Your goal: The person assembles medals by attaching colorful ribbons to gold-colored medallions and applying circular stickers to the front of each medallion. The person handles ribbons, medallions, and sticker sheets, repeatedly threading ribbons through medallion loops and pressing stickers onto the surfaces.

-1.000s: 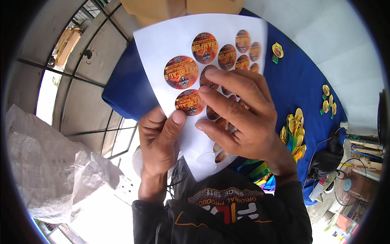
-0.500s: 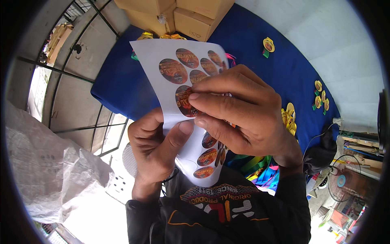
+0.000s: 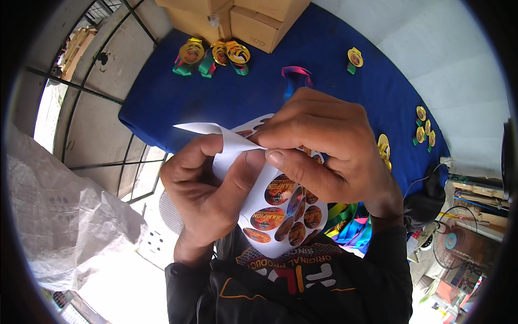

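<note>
A white sheet of round orange-and-black stickers is bent between my hands, above the near edge of the blue-covered table. My left hand is closed on its left side, thumb on top and fingers curled behind. My right hand pinches the sheet with thumb and index finger near the fold, close to the left thumb. The upper part is curled over and shows its plain white back, and my right hand covers some stickers. Whether a sticker is between the right fingertips I cannot tell.
Gold medals with green ribbons lie at the table's far left, beside cardboard boxes. A pink-and-blue ribbon, a single medal and several more medals lie farther right. Colourful ribbons are near my right forearm.
The sheet's upper part has folded down and curled over, uncovering the medals at the far left. My right fingers have shifted from a sticker's face to the fold by my left thumb.
</note>
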The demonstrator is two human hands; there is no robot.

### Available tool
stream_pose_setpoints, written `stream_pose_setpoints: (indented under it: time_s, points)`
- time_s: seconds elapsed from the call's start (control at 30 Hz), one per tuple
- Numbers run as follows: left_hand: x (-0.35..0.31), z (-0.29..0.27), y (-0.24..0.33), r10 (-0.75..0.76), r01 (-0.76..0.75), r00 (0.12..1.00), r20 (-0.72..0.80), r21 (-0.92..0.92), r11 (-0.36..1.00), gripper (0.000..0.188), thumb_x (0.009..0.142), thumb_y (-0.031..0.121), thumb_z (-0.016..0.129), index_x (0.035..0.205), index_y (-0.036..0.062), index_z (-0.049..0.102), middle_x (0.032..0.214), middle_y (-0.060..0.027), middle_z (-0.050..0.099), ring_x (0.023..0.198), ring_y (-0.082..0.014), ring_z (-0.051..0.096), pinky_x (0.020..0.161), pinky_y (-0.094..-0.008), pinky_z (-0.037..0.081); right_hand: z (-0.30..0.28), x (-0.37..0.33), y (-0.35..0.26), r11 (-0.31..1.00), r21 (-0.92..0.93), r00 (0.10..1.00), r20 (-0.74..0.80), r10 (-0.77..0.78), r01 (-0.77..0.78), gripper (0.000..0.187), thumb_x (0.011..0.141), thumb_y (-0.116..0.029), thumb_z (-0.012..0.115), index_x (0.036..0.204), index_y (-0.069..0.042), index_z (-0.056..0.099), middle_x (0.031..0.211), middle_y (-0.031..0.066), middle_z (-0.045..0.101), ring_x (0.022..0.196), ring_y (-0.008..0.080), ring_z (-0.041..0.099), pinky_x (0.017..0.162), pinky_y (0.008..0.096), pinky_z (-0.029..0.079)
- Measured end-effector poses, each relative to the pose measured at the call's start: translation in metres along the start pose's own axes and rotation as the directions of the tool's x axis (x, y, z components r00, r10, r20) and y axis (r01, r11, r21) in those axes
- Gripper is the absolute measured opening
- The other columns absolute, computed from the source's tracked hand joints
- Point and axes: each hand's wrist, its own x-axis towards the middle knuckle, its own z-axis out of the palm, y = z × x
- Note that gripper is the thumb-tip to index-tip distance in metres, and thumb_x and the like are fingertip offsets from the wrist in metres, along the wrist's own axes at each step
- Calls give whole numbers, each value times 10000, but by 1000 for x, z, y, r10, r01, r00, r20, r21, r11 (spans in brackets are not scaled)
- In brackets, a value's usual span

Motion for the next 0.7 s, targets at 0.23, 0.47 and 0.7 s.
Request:
stream_pose_setpoints:
  time_s: [0.23, 0.47, 0.7]
  points:
    - [-3, 5, 0, -78, 77, 997, -27, -12, 997, 153, 877, -11, 762, 983, -37, 655, 900, -80, 735, 795, -89, 682, 703, -237, 549, -4, -5, 2, 971, 161, 984, 66, 167, -176, 138, 896, -72, 750, 997, 22, 742, 911, 121, 724, 717, 169, 646, 610, 279, 462]
    - [1, 7, 5, -147, 148, 988, 41, -14, 989, 113, 909, 16, 728, 982, -35, 658, 873, -65, 720, 756, -77, 656, 681, -226, 525, -8, -6, 7, 846, 362, 920, 165, 355, -391, 141, 922, -80, 741, 991, 43, 736, 904, 124, 716, 785, 149, 670, 665, 272, 483]
    - [4, 5, 5, -172, 175, 975, 140, -14, 984, 100, 925, 11, 690, 1010, -34, 661, 901, -67, 716, 789, -78, 655, 704, -231, 524, -13, -5, 11, 833, 354, 904, 225, 365, -425, 142, 938, -80, 721, 989, 52, 736, 912, 121, 714, 816, 150, 674, 696, 268, 489]
